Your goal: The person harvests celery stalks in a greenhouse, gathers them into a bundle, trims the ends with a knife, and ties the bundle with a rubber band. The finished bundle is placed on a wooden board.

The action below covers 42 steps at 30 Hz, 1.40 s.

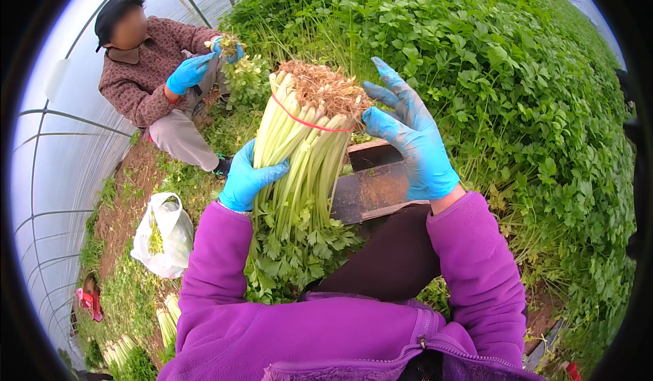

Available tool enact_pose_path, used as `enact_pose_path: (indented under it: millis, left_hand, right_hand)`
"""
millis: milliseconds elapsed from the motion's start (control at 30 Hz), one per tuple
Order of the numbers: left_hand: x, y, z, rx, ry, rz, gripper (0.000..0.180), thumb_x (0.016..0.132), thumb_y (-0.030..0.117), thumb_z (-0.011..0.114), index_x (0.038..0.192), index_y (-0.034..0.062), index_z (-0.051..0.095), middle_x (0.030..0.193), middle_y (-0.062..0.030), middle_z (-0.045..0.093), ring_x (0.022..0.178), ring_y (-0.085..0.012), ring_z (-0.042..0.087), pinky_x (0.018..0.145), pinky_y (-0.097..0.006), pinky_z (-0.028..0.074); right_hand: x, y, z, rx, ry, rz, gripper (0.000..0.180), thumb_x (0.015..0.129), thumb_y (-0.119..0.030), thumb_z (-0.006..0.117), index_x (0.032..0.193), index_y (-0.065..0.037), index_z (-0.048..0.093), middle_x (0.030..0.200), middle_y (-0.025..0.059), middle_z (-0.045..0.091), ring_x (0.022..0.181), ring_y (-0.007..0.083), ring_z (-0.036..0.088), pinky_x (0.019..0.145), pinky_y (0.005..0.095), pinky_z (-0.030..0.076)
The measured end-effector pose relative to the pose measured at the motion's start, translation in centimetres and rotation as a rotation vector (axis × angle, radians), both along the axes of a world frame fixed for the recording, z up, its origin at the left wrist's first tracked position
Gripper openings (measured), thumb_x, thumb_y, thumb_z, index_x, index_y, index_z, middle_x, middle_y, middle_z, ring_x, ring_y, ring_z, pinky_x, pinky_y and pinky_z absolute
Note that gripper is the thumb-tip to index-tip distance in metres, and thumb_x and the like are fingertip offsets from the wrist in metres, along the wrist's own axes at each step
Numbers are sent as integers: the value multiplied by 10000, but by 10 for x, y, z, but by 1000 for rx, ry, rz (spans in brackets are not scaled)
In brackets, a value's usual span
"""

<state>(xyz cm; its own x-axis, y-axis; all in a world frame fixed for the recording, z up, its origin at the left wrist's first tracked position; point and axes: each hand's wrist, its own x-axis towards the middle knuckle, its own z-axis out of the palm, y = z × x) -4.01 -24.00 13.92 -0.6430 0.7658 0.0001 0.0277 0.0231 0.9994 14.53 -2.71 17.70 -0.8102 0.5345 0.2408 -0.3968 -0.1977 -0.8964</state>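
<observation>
A large bundle of celery [309, 143] stands upside down in front of me, roots at the top and leaves hanging low. A red band [309, 120] circles its stalks just below the brown roots [326, 89]. My left hand [252, 177], in a blue glove, grips the stalks from the left side, thumb across the front. On the other side my right hand [415, 136], in a soiled blue glove, is open with its fingers spread. Its thumb is close beside the roots; whether it touches them I cannot tell.
A co-worker [160, 75] in blue gloves squats at the far left, holding some celery [231, 48]. Dense celery plants [503, 89] grow at the right. A dirty board-like piece [381, 187] lies behind the bundle. At the left are a white plastic bag [166, 238] and more celery bundles [166, 320].
</observation>
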Motion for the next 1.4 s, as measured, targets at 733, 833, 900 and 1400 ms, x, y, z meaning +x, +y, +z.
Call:
enact_pose_path:
  millis: [733,833,900,1400]
  left_hand:
    - [32,1,-31,-1,-87,119,481,743,84,773,1146,-71,559,1059,-129,661,904,-157,647,822,-286,520]
    - [31,-8,-14,-9,-32,126,489,739,77,770,1154,-70,557,1047,-122,664,909,-159,646,838,-294,516]
    - [30,-15,4,-6,-27,116,493,734,78,773,1155,-65,559,1040,-117,665,907,-159,645,842,-295,514]
    - [48,-11,-56,237,-322,-17,917,648,145,835,1405,20,333,1288,-145,529,1165,-253,545,971,-388,468]
  right_hand:
    - [-11,29,-52,502,-546,-448,125,907,-89,598,1007,-19,571,999,78,650,871,112,596,759,253,480]
    - [-18,12,-58,62,-566,294,721,815,-44,629,1452,-43,291,1345,82,497,1111,166,536,943,288,424]
    - [-25,-13,-54,100,-437,421,801,778,-31,625,1472,-34,225,1357,106,480,1167,187,513,1002,330,398]
    - [-20,-69,-43,436,-195,100,762,813,-294,719,1393,16,334,1274,180,535,1145,263,550,982,349,425]
